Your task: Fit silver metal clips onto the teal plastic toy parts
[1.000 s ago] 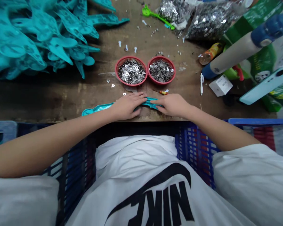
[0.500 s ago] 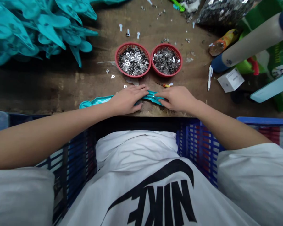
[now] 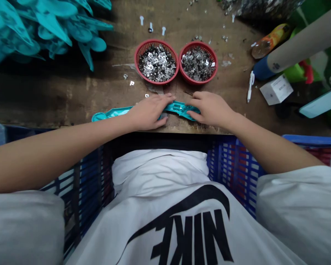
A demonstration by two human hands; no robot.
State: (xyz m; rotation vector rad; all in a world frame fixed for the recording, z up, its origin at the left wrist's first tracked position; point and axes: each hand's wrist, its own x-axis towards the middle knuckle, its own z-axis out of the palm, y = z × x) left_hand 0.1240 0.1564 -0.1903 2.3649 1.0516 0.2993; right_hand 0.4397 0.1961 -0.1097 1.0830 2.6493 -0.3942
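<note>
A wooden workbench runs across the frame, with a heap of teal plastic pieces at its upper left. Two round red plastic baskets stand side by side at top centre, holding loose metal pieces. Below them, at the bench's near edge, a flat teal plastic strip lies under the left hand and right hand. To the right lie a white pen and a white cardboard box, with a plastic bottle and a beige cardboard tube above them. A blue plastic crate sits before the bench, below the arms.
</note>
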